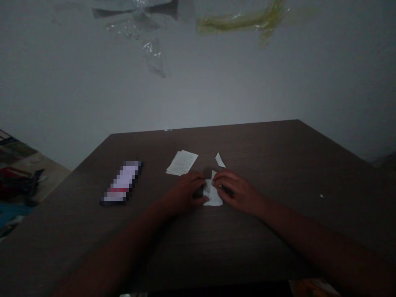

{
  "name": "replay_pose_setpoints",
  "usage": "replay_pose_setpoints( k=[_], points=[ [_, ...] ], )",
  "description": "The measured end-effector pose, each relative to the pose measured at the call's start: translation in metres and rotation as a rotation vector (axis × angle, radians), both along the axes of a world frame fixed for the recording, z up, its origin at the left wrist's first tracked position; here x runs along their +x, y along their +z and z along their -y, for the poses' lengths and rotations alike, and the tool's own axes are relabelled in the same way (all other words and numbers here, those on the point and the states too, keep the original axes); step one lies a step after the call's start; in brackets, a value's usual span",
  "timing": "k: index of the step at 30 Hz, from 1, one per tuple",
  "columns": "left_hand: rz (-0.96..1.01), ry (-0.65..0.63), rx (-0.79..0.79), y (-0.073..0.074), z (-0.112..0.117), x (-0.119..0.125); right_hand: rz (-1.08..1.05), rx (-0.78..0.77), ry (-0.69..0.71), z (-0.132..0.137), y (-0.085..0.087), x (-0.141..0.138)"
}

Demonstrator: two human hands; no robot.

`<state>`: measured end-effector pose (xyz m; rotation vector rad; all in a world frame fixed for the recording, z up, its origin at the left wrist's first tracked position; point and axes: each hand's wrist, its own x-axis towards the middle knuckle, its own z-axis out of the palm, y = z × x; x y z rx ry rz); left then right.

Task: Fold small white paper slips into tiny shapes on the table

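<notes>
A small printed sheet of paper (213, 199) lies on the dark wooden table between my two hands, with a corner flap folded up at its top. My left hand (187, 193) is at its left side, the thumb on the lower left part and the curled fingers at the upper left edge. On the other side, my right hand (237, 190) has its fingers closed at the flap and right edge. The fingertips cover part of the paper, so the exact fold is hard to see.
Behind my left hand lies a stack of printed paper sheets (182, 162). A folded strip of paper (220, 160) sits beyond my right hand. Leftward is a phone (121, 183) with its screen lit, and a tiny paper scrap (321, 196) is at the right. A wall (216, 82) borders the table's back.
</notes>
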<state>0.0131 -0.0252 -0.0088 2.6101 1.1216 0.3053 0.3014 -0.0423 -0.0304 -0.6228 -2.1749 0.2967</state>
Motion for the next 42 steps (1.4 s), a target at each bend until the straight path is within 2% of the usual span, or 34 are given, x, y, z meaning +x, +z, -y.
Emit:
replay_pose_setpoints(
  k=[7,11,19,29,35,42],
  points=[
    [0.003,-0.098,-0.011,0.01,-0.002,-0.007,0.047,0.033,-0.004,-0.005,-0.001,0.001],
    [0.012,-0.081,-0.049,0.011,-0.002,-0.009,0.092,0.015,-0.025,-0.005,-0.001,0.002],
    [-0.023,-0.028,-0.036,0.005,-0.003,-0.01,0.175,-0.009,0.025,-0.004,0.0,0.005],
    [-0.001,-0.065,-0.059,0.01,-0.01,-0.016,0.236,-0.063,-0.006,-0.004,0.004,0.007],
    [0.0,-0.03,-0.051,0.018,-0.006,-0.012,0.24,-0.052,0.022,-0.005,0.002,0.005],
    [-0.027,-0.072,-0.05,0.02,-0.005,-0.013,0.252,-0.084,0.02,-0.005,0.003,0.005]
  ],
)
